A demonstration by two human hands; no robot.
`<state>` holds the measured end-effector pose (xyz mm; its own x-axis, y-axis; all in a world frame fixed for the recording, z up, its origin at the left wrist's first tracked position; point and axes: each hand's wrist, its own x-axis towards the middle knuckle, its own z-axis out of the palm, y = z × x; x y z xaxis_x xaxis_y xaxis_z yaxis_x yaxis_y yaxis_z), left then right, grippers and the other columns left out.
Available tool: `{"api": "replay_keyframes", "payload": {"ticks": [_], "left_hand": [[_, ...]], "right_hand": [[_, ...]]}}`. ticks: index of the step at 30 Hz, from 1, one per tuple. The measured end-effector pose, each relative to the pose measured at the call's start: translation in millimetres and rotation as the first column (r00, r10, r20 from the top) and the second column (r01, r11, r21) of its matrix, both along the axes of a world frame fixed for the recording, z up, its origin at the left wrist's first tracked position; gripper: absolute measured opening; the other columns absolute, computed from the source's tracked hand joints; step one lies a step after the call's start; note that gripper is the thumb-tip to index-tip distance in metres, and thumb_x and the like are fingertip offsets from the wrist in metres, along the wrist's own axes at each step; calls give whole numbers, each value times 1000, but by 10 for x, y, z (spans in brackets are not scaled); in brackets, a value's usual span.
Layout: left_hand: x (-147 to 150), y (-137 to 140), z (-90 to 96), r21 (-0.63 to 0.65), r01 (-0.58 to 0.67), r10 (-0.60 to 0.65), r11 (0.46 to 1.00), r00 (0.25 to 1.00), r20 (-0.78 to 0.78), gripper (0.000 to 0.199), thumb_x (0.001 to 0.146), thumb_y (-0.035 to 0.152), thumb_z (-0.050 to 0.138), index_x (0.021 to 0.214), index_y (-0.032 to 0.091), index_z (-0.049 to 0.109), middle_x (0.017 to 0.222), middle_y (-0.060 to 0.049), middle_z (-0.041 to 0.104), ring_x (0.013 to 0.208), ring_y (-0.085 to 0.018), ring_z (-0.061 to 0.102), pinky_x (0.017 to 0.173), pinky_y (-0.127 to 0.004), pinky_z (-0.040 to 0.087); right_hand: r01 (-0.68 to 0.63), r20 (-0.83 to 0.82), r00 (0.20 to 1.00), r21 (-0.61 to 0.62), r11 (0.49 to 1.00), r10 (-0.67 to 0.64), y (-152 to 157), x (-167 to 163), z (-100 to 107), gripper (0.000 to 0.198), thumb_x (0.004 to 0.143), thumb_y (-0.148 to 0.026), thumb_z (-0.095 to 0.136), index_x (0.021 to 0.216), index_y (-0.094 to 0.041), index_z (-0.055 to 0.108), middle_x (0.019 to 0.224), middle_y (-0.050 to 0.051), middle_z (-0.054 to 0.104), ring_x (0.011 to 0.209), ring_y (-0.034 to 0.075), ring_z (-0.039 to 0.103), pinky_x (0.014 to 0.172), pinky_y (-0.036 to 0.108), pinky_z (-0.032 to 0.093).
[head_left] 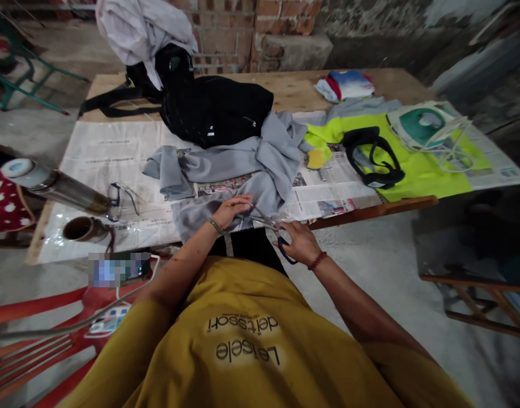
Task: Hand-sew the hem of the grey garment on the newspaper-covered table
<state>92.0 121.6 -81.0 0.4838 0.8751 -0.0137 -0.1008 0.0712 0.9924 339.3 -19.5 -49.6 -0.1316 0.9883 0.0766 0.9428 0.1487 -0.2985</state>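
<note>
A grey garment (281,150) lies crumpled across the newspaper, one part of it reaching the table's near edge. My left hand (231,214) is closed on that near part, its fingers pressed together over the cloth. In my right hand (301,245) is a pair of scissors (281,242) with dark blue handles. The metal blades point left, toward the fingertips of my left hand and close to the grey cloth. Whether the blades touch the fabric I cannot make out.
Newspaper (102,141) covers the wooden table. A black bag (220,107) lies behind the garment. At left stand a bottle (68,190), glasses (114,201) and a mug (84,229). To the right, an iron (425,124) and a black strap (353,156) rest on yellow-green cloth (430,184).
</note>
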Motion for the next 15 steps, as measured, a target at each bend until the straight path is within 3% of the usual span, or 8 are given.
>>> {"api": "replay_keyframes", "payload": {"ticks": [5,8,11,15], "left_hand": [[19,15,17,-119,-9,31,993,984,178,19,66,33,86,78,19,79,132,-11,66,139,-31,49,108,-40,45],[20,14,14,-128,-26,52,991,977,206,17,64,30,88,76,21,79,133,-9,65,144,-31,43,110,-40,44],[1,10,18,-145,-27,57,989,977,204,16,66,31,88,75,22,79,132,-9,65,136,-30,51,99,-36,51],[-46,4,28,-258,-11,77,966,966,248,24,66,35,88,77,18,76,137,-9,62,107,-21,65,79,-29,55]], "right_hand": [[-92,275,952,-153,984,132,293,-108,493,53,87,-45,72,133,-20,66,114,15,69,103,29,66,89,36,47],[-104,363,914,-221,970,181,399,-194,661,49,92,-44,65,136,-22,64,117,14,70,103,27,67,85,33,46],[-110,382,900,-271,956,211,431,-218,680,45,95,-45,60,135,-25,64,116,11,73,101,26,69,77,31,46],[-107,305,932,-284,953,196,377,-106,523,38,94,-44,62,126,-24,68,114,9,76,100,26,72,75,29,48]]}}
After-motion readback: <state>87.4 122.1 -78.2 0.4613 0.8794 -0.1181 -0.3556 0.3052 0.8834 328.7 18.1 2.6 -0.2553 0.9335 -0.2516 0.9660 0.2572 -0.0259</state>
